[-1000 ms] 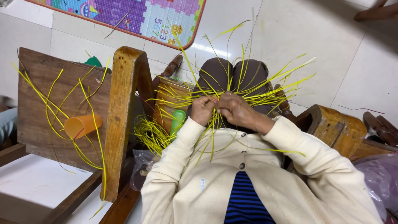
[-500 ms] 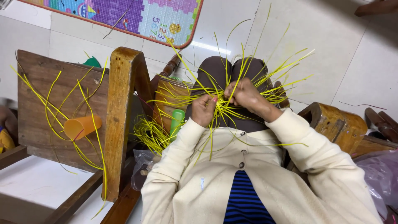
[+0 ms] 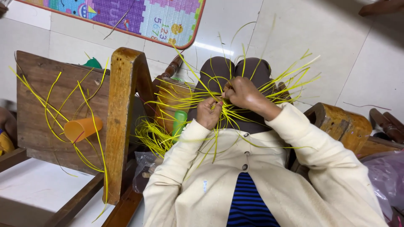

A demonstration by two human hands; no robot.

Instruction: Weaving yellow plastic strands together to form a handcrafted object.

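Observation:
Thin yellow strips (image 3: 269,90) fan out over my lap in a loose woven bundle. My left hand (image 3: 209,112) pinches several strips at the bundle's middle. My right hand (image 3: 242,93) sits just above it, fingers closed on strips at the same knot. Both arms wear cream cardigan sleeves. My knees in dark trousers (image 3: 235,71) lie under the strips. More yellow strips (image 3: 153,136) pile at my left side near a green bottle (image 3: 179,122).
A wooden chair frame (image 3: 120,122) stands at left with loose yellow strips draped on it and an orange cup (image 3: 82,128) lying on its side. A colourful foam mat (image 3: 139,17) lies on the white tiled floor. Wooden furniture (image 3: 341,124) is at right, beside a purple plastic bag (image 3: 387,176).
My hands have stayed at the bundle's middle, my right hand shifting slightly above the left while working the strips. The strip ends have swung about.

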